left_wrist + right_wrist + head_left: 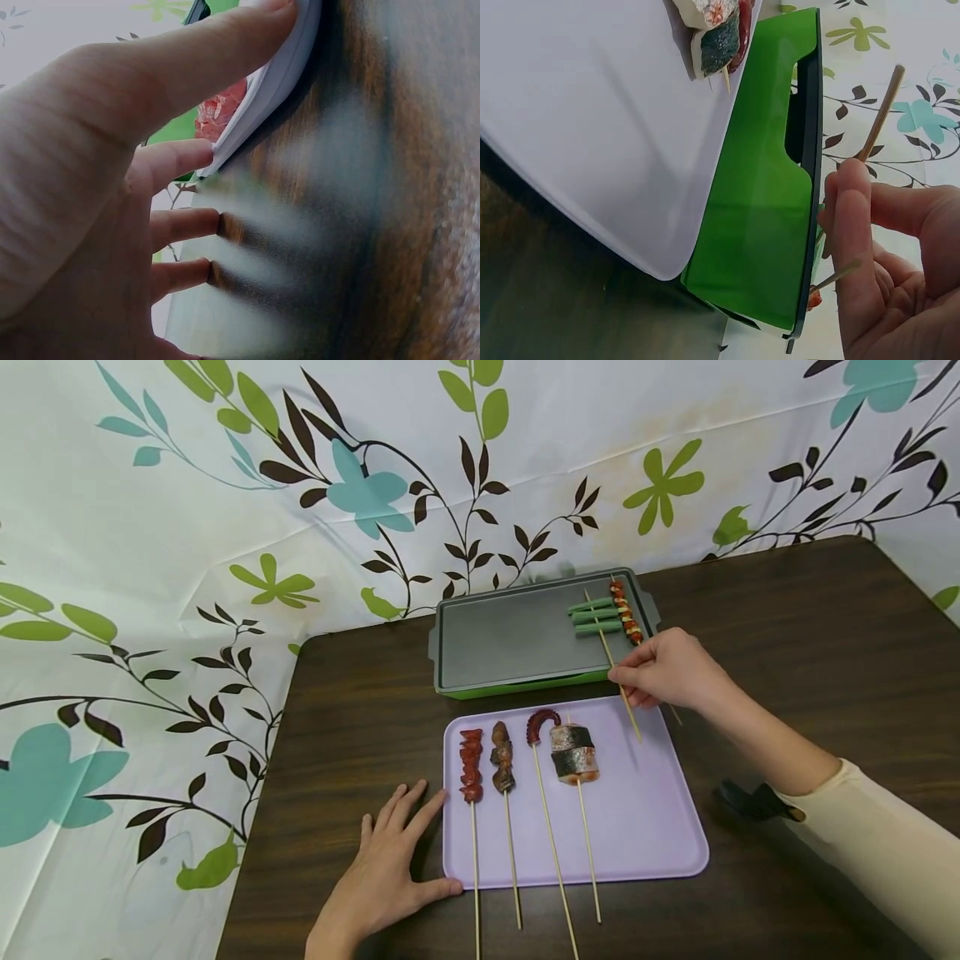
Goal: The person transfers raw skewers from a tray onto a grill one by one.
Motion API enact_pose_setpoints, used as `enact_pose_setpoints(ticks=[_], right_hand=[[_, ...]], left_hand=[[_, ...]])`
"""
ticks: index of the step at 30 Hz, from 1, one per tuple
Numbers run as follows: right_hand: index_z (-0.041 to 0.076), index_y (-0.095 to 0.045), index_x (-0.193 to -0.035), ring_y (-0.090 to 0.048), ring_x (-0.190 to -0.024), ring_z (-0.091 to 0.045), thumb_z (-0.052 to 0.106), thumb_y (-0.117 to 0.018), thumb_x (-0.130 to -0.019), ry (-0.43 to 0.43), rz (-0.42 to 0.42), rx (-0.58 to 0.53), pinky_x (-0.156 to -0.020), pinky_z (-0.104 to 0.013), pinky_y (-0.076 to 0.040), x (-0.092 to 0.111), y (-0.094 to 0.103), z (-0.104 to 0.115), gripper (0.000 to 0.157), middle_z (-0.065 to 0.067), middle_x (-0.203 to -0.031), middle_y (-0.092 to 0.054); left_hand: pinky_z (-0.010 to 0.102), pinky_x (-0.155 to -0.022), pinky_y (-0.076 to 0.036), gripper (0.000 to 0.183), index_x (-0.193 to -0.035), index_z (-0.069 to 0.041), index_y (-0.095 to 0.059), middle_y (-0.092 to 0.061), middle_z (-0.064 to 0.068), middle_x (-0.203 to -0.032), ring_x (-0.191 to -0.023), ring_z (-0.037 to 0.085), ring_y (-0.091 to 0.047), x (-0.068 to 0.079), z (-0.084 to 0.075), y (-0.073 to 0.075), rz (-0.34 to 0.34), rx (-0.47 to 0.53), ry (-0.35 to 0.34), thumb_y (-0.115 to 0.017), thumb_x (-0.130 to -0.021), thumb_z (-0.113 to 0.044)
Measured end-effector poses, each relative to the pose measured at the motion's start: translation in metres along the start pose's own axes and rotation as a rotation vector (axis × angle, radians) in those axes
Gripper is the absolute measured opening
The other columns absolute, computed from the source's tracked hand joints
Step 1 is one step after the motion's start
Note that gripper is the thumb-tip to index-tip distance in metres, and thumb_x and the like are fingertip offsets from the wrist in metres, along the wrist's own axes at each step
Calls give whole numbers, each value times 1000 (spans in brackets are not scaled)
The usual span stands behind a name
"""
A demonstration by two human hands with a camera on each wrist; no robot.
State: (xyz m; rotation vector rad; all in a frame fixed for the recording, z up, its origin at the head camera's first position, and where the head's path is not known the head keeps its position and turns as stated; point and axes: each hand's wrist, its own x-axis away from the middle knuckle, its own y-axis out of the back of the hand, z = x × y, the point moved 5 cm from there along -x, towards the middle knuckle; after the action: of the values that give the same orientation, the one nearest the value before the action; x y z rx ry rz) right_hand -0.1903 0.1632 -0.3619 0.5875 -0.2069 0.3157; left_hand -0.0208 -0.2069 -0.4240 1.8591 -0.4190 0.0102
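My right hand point(660, 670) pinches the wooden stick of a skewer of green stalks point(597, 616) between thumb and fingers, its green pieces over the right part of the grill plate point(517, 635). Right beside them lies a skewer of red and pale pieces point(625, 610), its stick running under the hand. My left hand point(393, 860) has its fingers spread, thumb and index finger against the left rim of the lilac tray point(645, 852). In the left wrist view the thumb point(217, 37) presses on that rim, the other fingertips on the table.
On the tray lie a red meat skewer point(471, 766), a brown meat skewer point(502, 758), a curled tentacle skewer point(542, 725) and a wide skewer with dark bands point(574, 753). Their sticks jut over the front edge. Behind the green-sided grill hangs a patterned cloth point(525, 468).
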Motion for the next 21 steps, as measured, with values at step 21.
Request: enact_pose_setpoints(ticks=[21], right_hand=[[5, -73, -81, -63, -53, -19, 26, -69, -87, 78, -161, 302, -46, -32, -46, 1, 4, 7, 22, -1, -58, -65]], left_hand=[[77, -99, -13, 105, -150, -45, -19, -16, -2, -159, -146, 30, -9, 1, 0, -2, 4, 12, -2, -67, -62, -77]])
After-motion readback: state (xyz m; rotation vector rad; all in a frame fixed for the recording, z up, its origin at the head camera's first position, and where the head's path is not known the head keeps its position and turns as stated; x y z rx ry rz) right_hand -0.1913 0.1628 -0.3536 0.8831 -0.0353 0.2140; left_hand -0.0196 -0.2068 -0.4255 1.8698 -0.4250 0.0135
